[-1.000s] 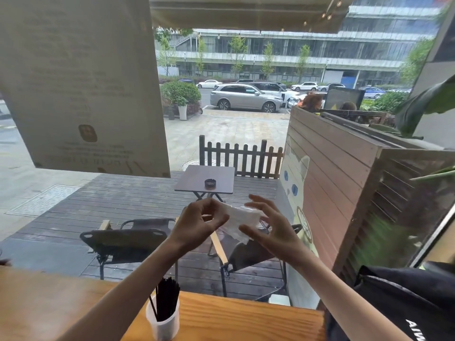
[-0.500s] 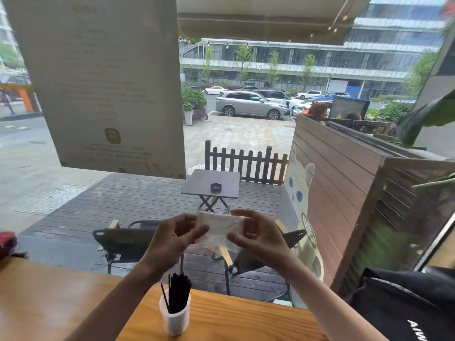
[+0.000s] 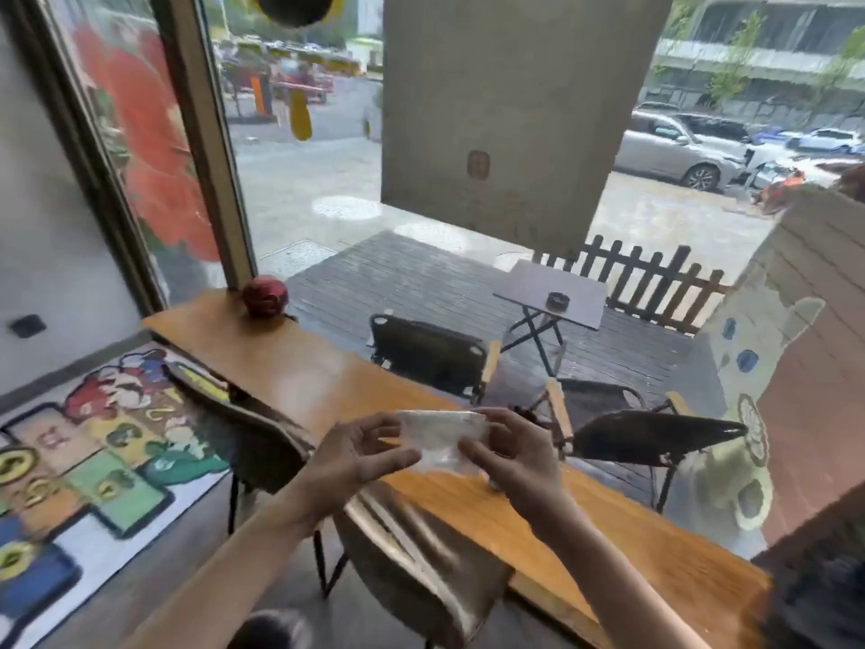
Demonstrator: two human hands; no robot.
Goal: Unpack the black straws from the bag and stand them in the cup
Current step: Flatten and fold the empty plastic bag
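A crumpled clear plastic bag [image 3: 442,437] hangs in the air between my two hands, above the near edge of the long wooden counter [image 3: 299,367]. My left hand [image 3: 355,456] pinches its left end and my right hand [image 3: 515,456] pinches its right end. The bag looks flat, with no straws visible in it. The cup and the black straws are hidden; only a small pale spot shows just under my right hand. The picture is blurred.
A red round object [image 3: 264,295] sits at the counter's far left end by the window frame. Two chairs [image 3: 421,550] stand at the counter below my arms. A colourful rug [image 3: 93,452] covers the floor at left. A dark bag [image 3: 814,597] lies at right.
The view has swung sharply left and down, showing the counter's left end, the chairs and the rug. The cup of straws has dropped out of sight. Both hands still hold the bag.
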